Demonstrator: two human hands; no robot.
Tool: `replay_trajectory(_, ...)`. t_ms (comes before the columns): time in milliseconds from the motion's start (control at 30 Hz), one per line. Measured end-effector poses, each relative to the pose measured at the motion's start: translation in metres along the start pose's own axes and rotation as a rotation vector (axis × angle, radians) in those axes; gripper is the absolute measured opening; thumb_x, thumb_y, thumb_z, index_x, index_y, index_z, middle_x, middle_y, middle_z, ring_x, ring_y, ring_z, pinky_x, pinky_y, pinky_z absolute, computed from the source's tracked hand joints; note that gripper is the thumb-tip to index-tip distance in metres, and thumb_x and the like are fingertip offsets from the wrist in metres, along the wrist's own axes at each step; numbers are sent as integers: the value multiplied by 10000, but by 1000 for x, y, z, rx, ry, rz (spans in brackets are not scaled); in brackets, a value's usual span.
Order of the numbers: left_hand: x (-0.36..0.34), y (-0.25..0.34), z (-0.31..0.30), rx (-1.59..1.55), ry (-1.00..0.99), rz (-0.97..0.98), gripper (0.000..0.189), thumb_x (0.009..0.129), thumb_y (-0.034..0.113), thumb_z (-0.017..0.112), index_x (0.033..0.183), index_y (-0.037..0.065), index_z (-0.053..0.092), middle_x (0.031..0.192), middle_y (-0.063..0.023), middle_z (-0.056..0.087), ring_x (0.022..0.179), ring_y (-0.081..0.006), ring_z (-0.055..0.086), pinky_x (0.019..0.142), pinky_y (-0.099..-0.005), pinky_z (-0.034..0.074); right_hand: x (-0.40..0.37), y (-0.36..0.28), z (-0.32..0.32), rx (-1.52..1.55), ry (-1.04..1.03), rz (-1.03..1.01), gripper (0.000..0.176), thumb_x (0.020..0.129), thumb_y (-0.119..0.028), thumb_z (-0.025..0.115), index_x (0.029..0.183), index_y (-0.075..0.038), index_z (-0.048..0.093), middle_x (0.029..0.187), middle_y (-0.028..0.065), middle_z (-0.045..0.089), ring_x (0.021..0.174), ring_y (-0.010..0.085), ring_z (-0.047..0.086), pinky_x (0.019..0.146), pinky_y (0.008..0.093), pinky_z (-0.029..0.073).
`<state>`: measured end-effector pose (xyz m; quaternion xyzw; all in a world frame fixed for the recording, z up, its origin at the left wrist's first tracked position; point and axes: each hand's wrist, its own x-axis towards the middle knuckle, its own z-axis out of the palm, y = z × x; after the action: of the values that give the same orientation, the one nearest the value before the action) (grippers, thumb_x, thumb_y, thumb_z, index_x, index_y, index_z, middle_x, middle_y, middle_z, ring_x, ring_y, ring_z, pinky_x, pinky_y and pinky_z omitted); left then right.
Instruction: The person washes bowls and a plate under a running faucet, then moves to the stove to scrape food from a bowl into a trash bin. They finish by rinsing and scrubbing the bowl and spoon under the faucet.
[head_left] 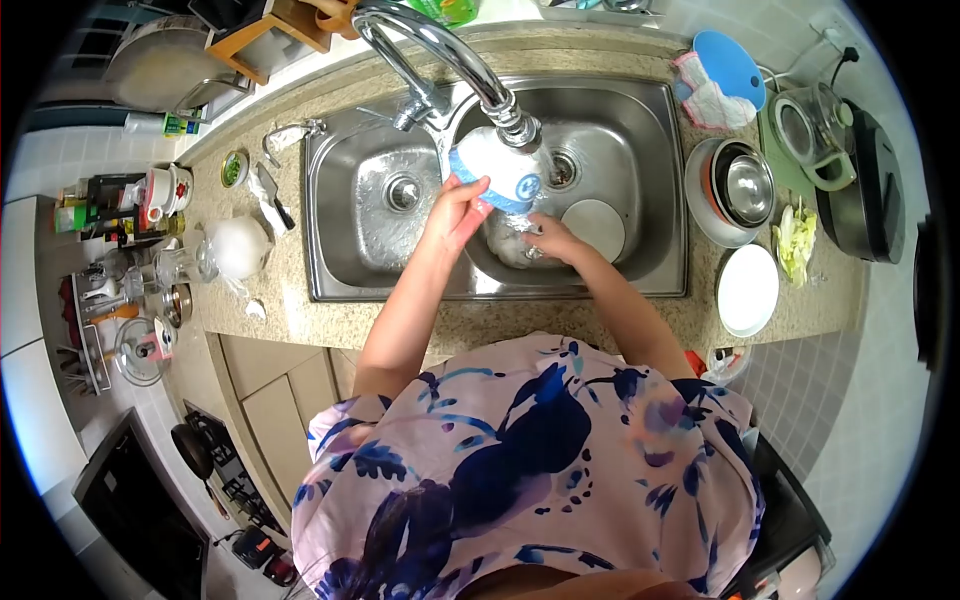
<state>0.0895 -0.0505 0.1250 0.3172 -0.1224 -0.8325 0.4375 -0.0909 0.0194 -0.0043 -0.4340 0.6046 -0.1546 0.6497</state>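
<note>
My left hand (459, 208) grips a white bowl with blue patterning (497, 168), tilted on its side right beneath the faucet (518, 128). Water runs off the bowl's lower edge. Just below and to the right, my right hand (555, 241) reaches into the right basin with its fingers curled. A pale, translucent, rounded thing (508, 243) lies at its fingertips, blurred by the running water, and what the fingers hold cannot be made out. On the basin floor beside this hand rests a white plate (595, 228).
The double steel sink (645, 285) has a left basin with a drain (404, 192). To the right stand stacked bowls (748, 187), a white dish (748, 290), leafy vegetable pieces (795, 245) and a blue colander (728, 70). A knife (278, 207) lies left of the sink.
</note>
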Motion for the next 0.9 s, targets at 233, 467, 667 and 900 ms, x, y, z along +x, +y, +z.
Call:
replay_trajectory(233,38,-24,30,-82,9,-28,330,818,-80,501,1133,14,474,1150,-136,541,1086,-266,529,969,-418,410,-54,-74,-40,-151,603,-615,850,685,-83,700,1371,-50,199,1304,276,360,1189,396,392,996,404,334)
replay_trajectory(467,55,-29,50,-150,27,-146,214,877,-14,347,1040,-116,444,1093,-260,528,1062,-333,536,973,-422,426,-21,-56,-58,-99,574,-417,675,703,61,482,1326,-66,258,1178,250,444,1060,421,501,862,440,438)
replay_trajectory(667,68,-29,1,1068,104,519,275,788,-62,522,1063,-54,523,999,-162,627,960,-256,611,834,-295,480,-51,-63,-53,661,230,-11,529,726,26,378,1253,25,330,1103,218,513,963,340,587,665,410,591)
replay_trajectory(900,63,-68,-24,137,346,-138,367,810,68,580,1156,-17,491,1064,-145,594,949,-279,596,832,-389,497,-61,-95,-45,585,379,-115,584,719,27,395,1289,9,267,1118,226,496,926,344,595,682,408,581)
